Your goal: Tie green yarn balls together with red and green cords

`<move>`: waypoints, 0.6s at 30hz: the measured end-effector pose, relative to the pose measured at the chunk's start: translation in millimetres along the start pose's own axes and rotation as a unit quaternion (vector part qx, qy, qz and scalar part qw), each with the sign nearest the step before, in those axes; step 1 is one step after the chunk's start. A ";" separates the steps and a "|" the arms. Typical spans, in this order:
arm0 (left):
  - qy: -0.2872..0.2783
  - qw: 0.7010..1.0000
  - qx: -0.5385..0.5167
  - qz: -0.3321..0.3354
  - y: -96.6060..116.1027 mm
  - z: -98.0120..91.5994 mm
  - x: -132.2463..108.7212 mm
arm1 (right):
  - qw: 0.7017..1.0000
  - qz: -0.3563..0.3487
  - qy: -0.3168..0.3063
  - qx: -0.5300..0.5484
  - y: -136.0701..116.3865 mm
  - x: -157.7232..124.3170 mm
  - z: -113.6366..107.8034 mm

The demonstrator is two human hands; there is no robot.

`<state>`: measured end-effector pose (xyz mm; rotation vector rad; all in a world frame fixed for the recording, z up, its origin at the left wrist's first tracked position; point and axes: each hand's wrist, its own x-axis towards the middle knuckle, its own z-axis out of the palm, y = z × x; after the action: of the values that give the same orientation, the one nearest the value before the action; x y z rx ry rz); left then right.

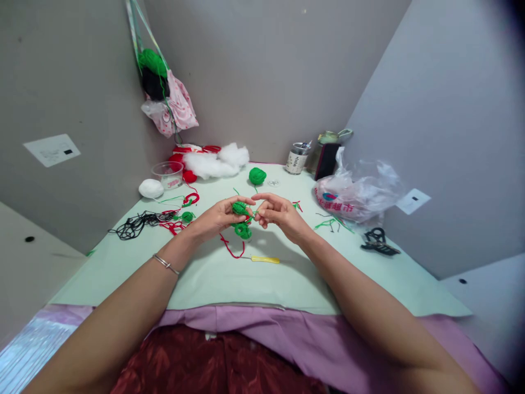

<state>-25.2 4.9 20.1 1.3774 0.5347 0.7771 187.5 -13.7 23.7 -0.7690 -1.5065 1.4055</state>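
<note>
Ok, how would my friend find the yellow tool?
Start at the pale green table. Between its front edge and the right hand, a thin tool lies flat. Its yellow handle sets it apart from the red yarn near its tip.

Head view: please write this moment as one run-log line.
left hand: holds green yarn piece | right hand: pinches green strand | yellow-handled tool: on table

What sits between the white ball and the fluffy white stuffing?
In the head view, a clear plastic tub and some red material sit between the white ball and the white stuffing.
</note>
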 end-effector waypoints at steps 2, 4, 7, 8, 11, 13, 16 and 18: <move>0.002 1.000 -0.002 -0.007 0.2 0.5 -0.2 | 1.000 0.005 0.004 0.006 -1.0 0.0 0.3; 0.003 1.000 -0.002 -0.019 0.9 1.2 -0.6 | 1.000 0.010 0.008 0.014 -1.5 0.1 0.2; 0.003 0.999 0.000 -0.034 1.1 2.1 -0.7 | 1.000 0.013 0.007 0.018 -1.3 -0.1 0.8; 0.003 0.999 -0.001 -0.034 0.4 2.2 -0.3 | 1.000 0.011 0.002 0.014 -1.1 -0.2 1.5; 0.003 1.000 -0.009 -0.022 -3.4 1.3 1.8 | 1.000 0.002 -0.021 -0.018 -0.8 -1.0 4.3; 0.016 1.000 -0.014 -0.016 -6.3 0.0 3.4 | 0.998 -0.010 -0.013 -0.062 -1.2 -1.5 6.0; 0.051 0.998 -0.018 -0.011 -9.3 -2.2 5.2 | 0.978 -0.071 0.069 -0.186 -1.4 -2.4 7.2; 0.066 0.997 -0.025 -0.008 -10.7 -3.1 5.9 | 0.942 -0.131 0.115 -0.286 -0.5 -3.1 7.7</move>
<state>-21.8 11.2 9.7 1.2805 0.6257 0.8668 181.7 -19.7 24.0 -0.9947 -1.7704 0.6501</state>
